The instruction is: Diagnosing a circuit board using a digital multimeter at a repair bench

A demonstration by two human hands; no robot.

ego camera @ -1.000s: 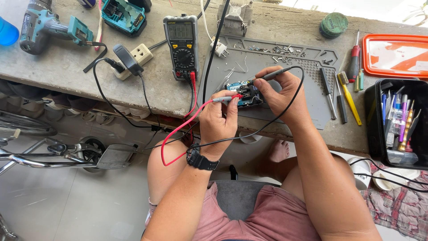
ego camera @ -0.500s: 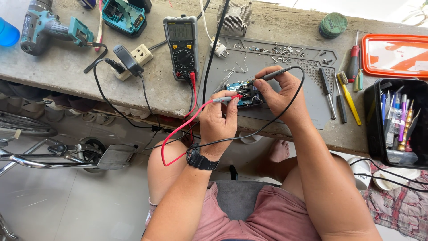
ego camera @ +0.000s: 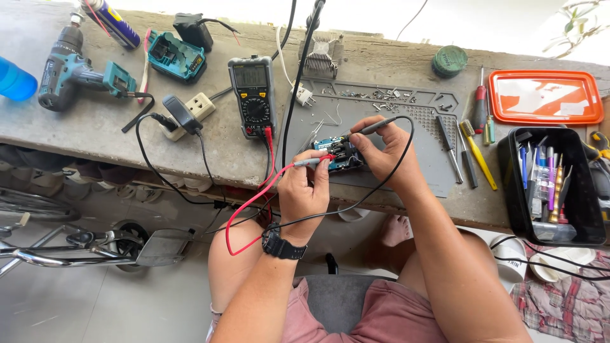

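Observation:
My left hand [ego camera: 305, 190] pinches the red multimeter probe [ego camera: 312, 162], its tip touching a small blue circuit board [ego camera: 335, 152] on the grey work mat [ego camera: 419, 159]. My right hand [ego camera: 387, 149] holds the black probe [ego camera: 375, 126] against the same board from above and steadies the board. Red and black leads run from the probes to the black multimeter [ego camera: 254, 95] lying face up on the concrete bench [ego camera: 95, 133]. A black watch sits on my left wrist.
A teal cordless drill [ego camera: 73, 70], a teal battery holder [ego camera: 178, 57], a power strip with plug [ego camera: 190, 111] and a heat sink [ego camera: 324, 54] lie at the back. Screwdrivers [ego camera: 473, 140], an orange tray [ego camera: 543, 96] and a black tool bin [ego camera: 549, 184] stand right.

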